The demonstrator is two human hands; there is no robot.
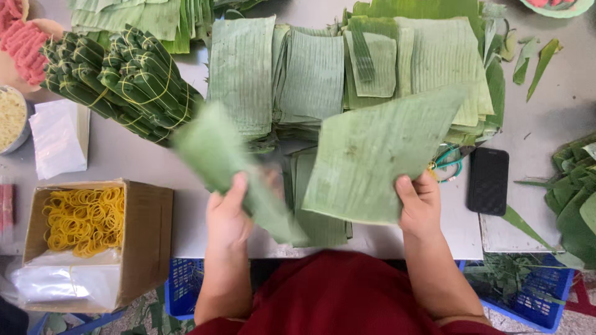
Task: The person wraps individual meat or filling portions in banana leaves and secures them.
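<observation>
1. Right across the grey table (546, 93) lie stacks of cut banana leaves (310, 74), overlapping in rows from the middle to the far edge.
2. Nearer, the right hand (421, 205) grips a broad leaf piece (379, 155) at its lower right corner, thumb on top, holding it tilted above the stacks.
3. Beside it, the left hand (228, 214) is closed on a narrower leaf strip (230, 167), blurred, slanting over the table's near edge.
4. To the far left sits a bundle of leaf-wrapped rolls (121, 80) tied with yellow bands.
5. Below that, a cardboard box (146, 236) holds yellow rubber bands (85, 220).
6. Just right of the right hand, a black phone (488, 181) lies flat on the table.
</observation>
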